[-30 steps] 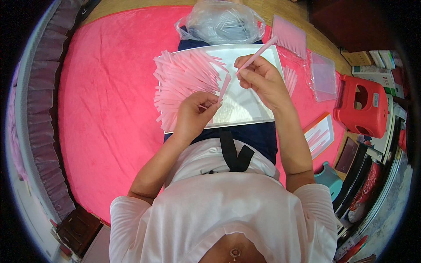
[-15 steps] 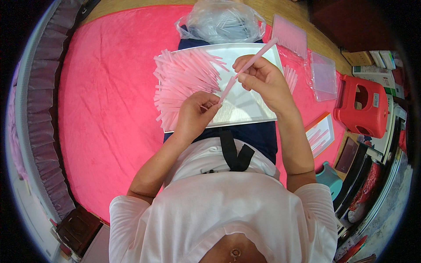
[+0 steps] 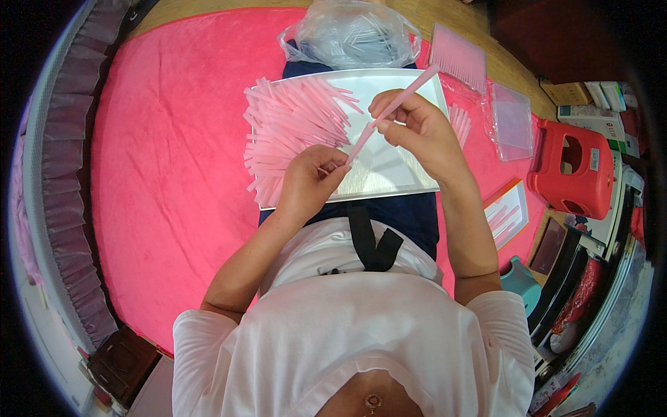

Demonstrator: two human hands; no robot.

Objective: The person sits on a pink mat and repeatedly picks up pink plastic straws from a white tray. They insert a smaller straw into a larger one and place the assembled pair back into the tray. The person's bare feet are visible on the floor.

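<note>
Over a white tray on my lap, my left hand pinches the lower end of a short, tapered pink plastic tube. The fingers of my right hand are closed round a longer pink plastic stick, slanting up to the right. Its lower end meets the upper end of the short tube; whether one sits inside the other I cannot tell. Beside my left hand, a heap of similar pink tubes covers the tray's left part and overhangs its edge.
A clear plastic bag of thin pieces lies beyond the tray. At right are pink sticks, a pack of pink sticks, a clear flat pack, an orange-edged box and a red stool. A pink cloth spreads beneath.
The upper end of the longer stick has dipped slightly, with a small shift of my right fingers. My left hand and the short tube stay almost where they were.
</note>
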